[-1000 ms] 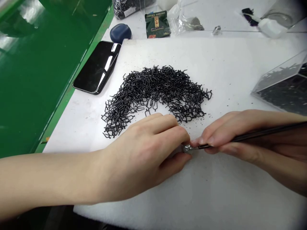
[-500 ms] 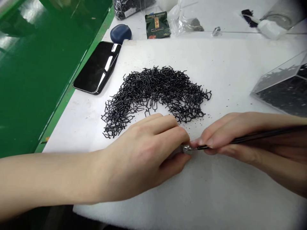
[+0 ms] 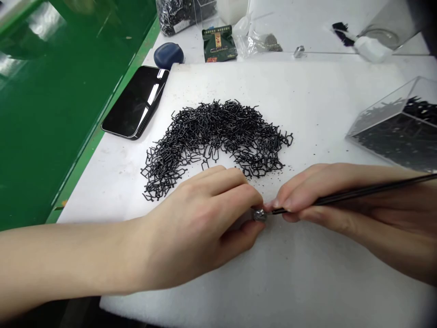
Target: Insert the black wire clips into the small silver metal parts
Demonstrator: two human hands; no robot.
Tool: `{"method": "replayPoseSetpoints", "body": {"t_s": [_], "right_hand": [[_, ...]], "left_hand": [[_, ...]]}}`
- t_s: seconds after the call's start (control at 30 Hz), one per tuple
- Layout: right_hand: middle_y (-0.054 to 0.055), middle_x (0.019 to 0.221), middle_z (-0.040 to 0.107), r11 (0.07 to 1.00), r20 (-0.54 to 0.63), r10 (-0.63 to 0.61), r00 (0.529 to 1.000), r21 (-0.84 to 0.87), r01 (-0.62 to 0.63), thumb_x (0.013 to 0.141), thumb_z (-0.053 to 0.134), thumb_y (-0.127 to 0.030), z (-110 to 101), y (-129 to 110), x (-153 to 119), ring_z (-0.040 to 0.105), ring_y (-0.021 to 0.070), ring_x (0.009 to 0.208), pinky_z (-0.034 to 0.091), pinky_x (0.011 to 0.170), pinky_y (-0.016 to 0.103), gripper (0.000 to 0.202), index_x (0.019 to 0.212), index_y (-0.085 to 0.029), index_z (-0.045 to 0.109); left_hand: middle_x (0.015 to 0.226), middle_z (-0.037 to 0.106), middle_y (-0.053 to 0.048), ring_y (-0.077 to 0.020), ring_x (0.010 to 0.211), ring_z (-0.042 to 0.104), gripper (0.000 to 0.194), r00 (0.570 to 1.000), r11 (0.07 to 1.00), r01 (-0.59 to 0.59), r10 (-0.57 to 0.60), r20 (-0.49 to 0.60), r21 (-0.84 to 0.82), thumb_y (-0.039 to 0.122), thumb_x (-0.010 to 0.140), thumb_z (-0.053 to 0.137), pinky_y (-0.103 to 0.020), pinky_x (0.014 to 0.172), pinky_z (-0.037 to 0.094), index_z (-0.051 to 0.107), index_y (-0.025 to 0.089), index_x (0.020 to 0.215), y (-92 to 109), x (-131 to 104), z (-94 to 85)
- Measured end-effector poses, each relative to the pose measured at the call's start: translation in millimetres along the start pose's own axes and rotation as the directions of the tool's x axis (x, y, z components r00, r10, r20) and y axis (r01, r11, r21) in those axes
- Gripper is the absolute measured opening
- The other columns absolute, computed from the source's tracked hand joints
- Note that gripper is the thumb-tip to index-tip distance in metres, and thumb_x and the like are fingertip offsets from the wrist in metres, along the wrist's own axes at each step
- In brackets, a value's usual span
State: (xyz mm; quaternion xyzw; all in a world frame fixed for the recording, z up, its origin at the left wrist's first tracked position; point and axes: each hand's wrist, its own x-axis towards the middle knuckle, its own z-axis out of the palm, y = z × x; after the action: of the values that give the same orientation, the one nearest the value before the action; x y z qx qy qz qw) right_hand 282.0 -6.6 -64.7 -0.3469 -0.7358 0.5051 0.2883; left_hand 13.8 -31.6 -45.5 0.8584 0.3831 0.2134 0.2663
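Note:
Between the thumb and fingers of my left hand (image 3: 208, 218) is a small shiny metal piece (image 3: 260, 215), mostly covered by the fingertips. My right hand (image 3: 324, 196) is closed around thin black tweezers (image 3: 358, 192), held like a pen, with the tips pointing left at the metal piece. Whether the tips grip anything is too small to tell. Just beyond my left hand, a curved heap of small black Y-shaped parts (image 3: 218, 120) lies on the white foam sheet (image 3: 290, 282).
A clear box of black parts (image 3: 385, 132) stands at the right. A phone (image 3: 136, 102) and a blue oval case (image 3: 168, 55) lie at the left. Along the back are a green packet (image 3: 219, 44), a plastic bag (image 3: 262, 41), a small metal piece (image 3: 299, 51) and a black-bristled brush (image 3: 343, 34).
The whole view has shifted slightly, so the heap and phone sit a little lower and farther left. Both hands keep their grips, and the tweezers stay at the metal piece.

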Motion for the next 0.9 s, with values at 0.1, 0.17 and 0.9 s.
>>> {"method": "replayPoseSetpoints", "body": {"t_s": [0.1,0.17,0.9], "right_hand": [[-0.005,0.105,0.083,0.999,-0.053,-0.013,0.999,-0.036,0.011,0.096,0.080,-0.024,-0.2,-4.4,2.3,0.081,0.0187,0.096,0.068,0.077,0.026,0.024,0.112,-0.041,0.082],[-0.005,0.099,0.082,0.994,-0.180,-0.036,0.983,-0.108,0.016,0.095,0.082,-0.029,-2.2,-7.5,4.5,0.078,0.0170,0.085,0.066,0.075,0.028,0.015,0.107,-0.039,0.082],[-0.007,0.098,0.085,0.943,-0.248,-0.029,0.968,-0.329,-0.056,0.097,0.077,-0.024,-16.9,-7.5,18.1,0.080,0.0128,0.088,0.066,0.074,0.020,0.010,0.094,-0.033,0.082]], "left_hand": [[0.094,0.070,-0.005,-0.0159,0.085,0.064,0.013,1.000,1.000,0.003,-0.003,0.007,-0.005,0.013,0.103,0.066,-0.027,0.078,0.053,0.079,0.009,0.103,-0.2,-1.2,-0.6],[0.093,0.070,-0.006,-0.0163,0.085,0.064,0.014,1.000,1.000,-0.001,0.002,0.009,-0.010,0.013,0.102,0.066,-0.028,0.077,0.054,0.079,0.009,0.103,0.5,-1.7,-2.1],[0.099,0.071,-0.004,-0.0110,0.086,0.065,0.031,0.998,0.993,-0.066,0.066,-0.007,-0.096,0.000,0.091,0.064,-0.021,0.078,0.055,0.082,0.015,0.110,-0.8,0.5,-3.5]]}}
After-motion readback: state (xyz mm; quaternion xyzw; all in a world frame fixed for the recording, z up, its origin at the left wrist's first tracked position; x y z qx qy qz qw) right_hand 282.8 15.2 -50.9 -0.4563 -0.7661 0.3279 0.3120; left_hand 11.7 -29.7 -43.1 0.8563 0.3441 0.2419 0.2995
